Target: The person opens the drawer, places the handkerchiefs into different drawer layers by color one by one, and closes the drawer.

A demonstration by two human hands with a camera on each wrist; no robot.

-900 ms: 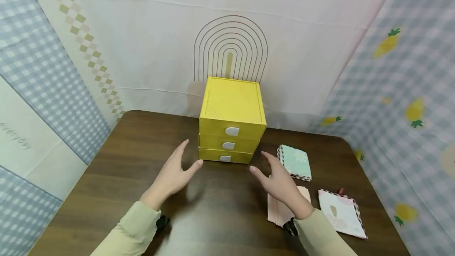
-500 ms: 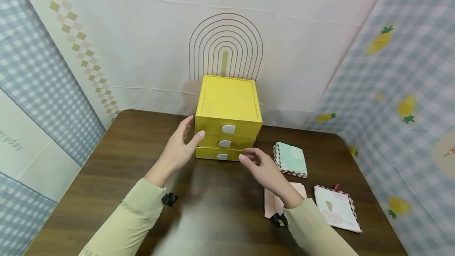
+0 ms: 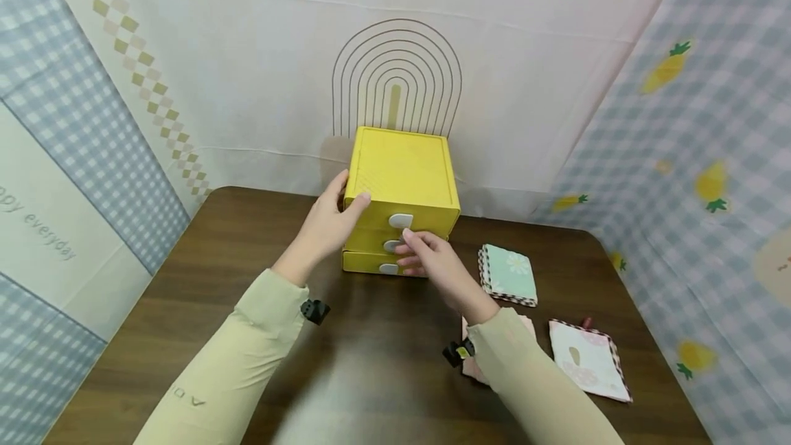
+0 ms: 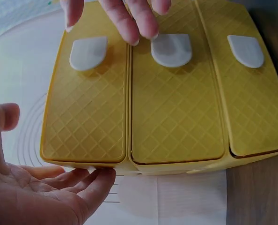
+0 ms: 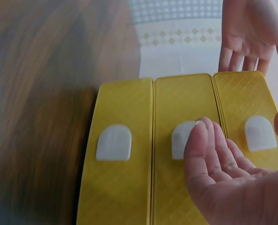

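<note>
A yellow drawer box (image 3: 402, 167) with three drawers, each with a white tab handle (image 3: 400, 220), stands at the back of the table. My left hand (image 3: 324, 226) is at the box's left side near the top, its fingers (image 4: 99, 187) against the side wall and its thumb apart from them by the front top corner. In front of the drawers is my right hand (image 3: 445, 273), holding nothing. Its fingers (image 5: 197, 145) are extended, gently bent, close to the middle drawer's handle and partly covering it. Whether they touch it I cannot tell. All three drawers are in.
On the right of the brown table (image 3: 371, 376) lie a folded mint cloth (image 3: 509, 273), a white patterned cloth (image 3: 587, 361) and a pink cloth (image 3: 472, 368), partly hidden under my right forearm. Printed fabric (image 3: 259, 74) hangs behind the table and along both sides.
Both hands have moved forward to the drawer box. My left hand has come against its left side, and my right hand has swung left and up in front of the drawers.
</note>
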